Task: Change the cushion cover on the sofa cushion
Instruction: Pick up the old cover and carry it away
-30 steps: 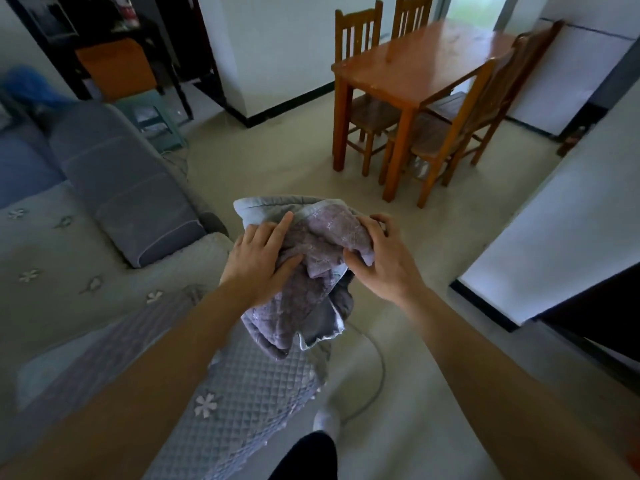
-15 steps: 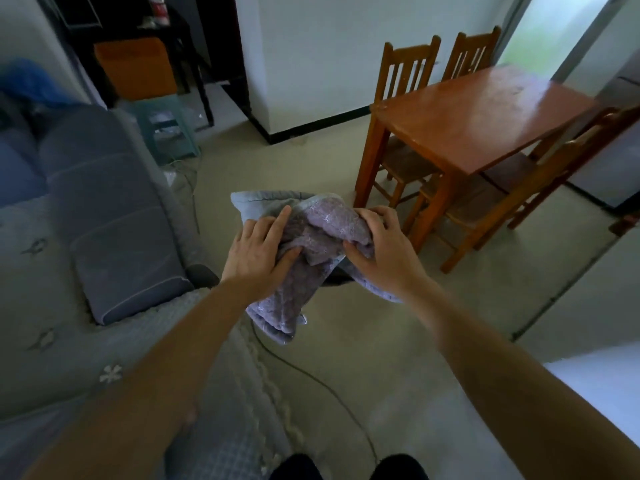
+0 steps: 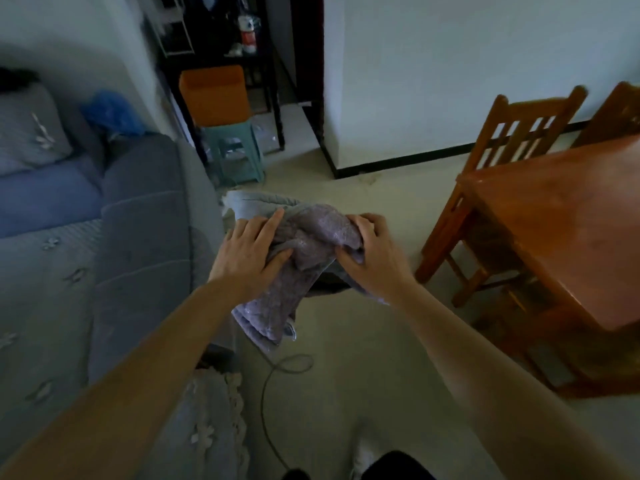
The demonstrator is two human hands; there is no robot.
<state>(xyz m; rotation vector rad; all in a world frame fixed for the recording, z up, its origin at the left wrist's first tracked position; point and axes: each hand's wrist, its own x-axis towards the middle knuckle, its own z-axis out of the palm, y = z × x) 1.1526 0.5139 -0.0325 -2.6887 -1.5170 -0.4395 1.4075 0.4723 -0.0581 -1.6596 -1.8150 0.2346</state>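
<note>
The left hand (image 3: 251,252) pinches and the right hand (image 3: 375,259) grips the bunched cushion cover (image 3: 311,237) in mid-air. Light and limp, it likely handles best by its opening's corners.

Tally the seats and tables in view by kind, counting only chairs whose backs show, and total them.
Sofa: 1
Wooden chairs: 2
Green stool: 1
Wooden table: 1
Total: 5
</note>
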